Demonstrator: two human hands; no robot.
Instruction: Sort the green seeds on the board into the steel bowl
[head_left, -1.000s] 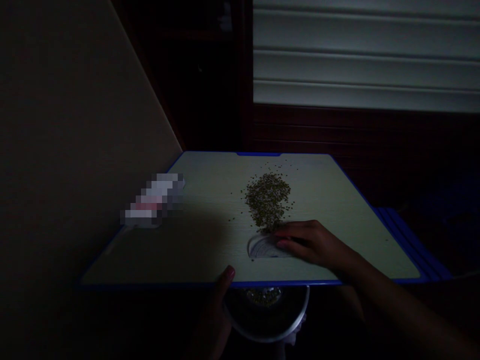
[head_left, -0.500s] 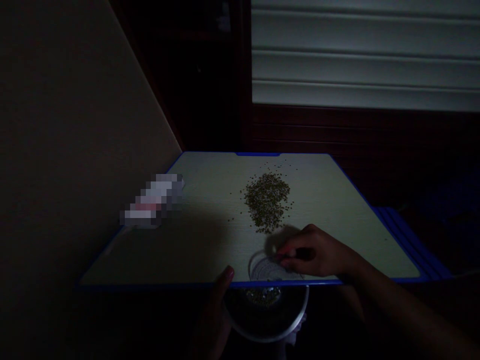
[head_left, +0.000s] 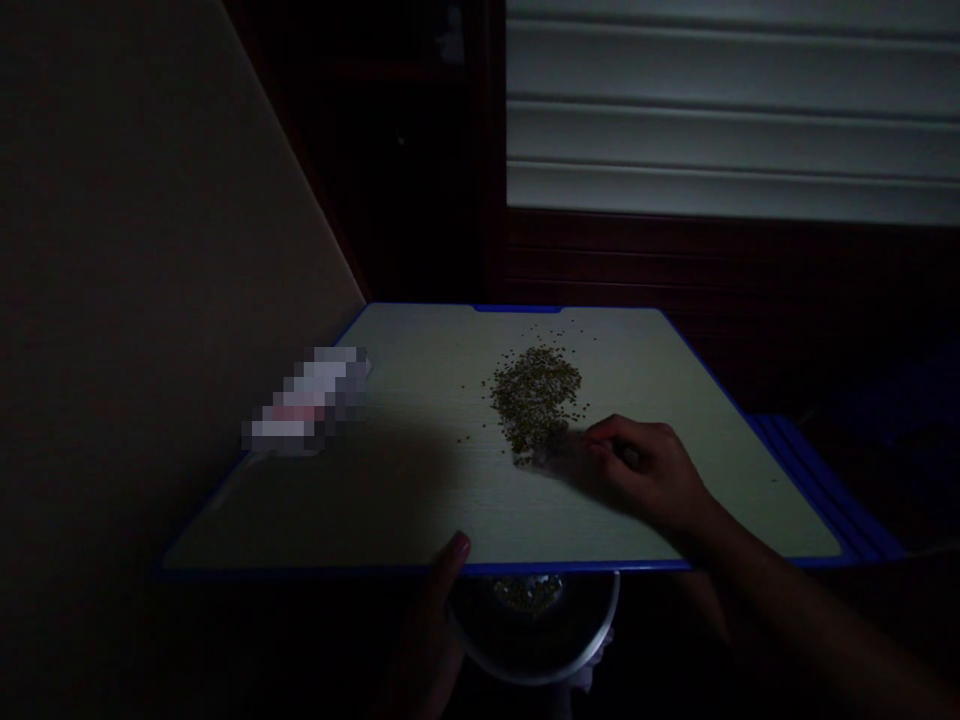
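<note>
A loose patch of small greenish-brown seeds or grains (head_left: 534, 390) is spread on a pale folding table (head_left: 360, 500) with blue edging. My right hand (head_left: 649, 465) is closed in a pinch on a thin see-through plastic disc, like a lid (head_left: 553, 452), blurred by motion at the near end of the patch. Just under the table's front edge is a dark bowl (head_left: 536, 650) with a pale rim and more grains inside. My left hand (head_left: 444, 615) grips the bowl's left side, its thumb up over the table edge; its other fingers are mostly hidden.
At the table's left edge lies a white and pink packet, pixelated (head_left: 307, 400), against a wall (head_left: 187, 250). Dark wooden furniture (head_left: 420, 200) and a slatted pale panel (head_left: 720, 120) stand behind. Something blue (head_left: 817, 480) is beside the right edge. The room is dim.
My right hand has moved up and away from the front edge with the plastic disc, from above the bowl to the near end of the grains. My left hand stays put.
</note>
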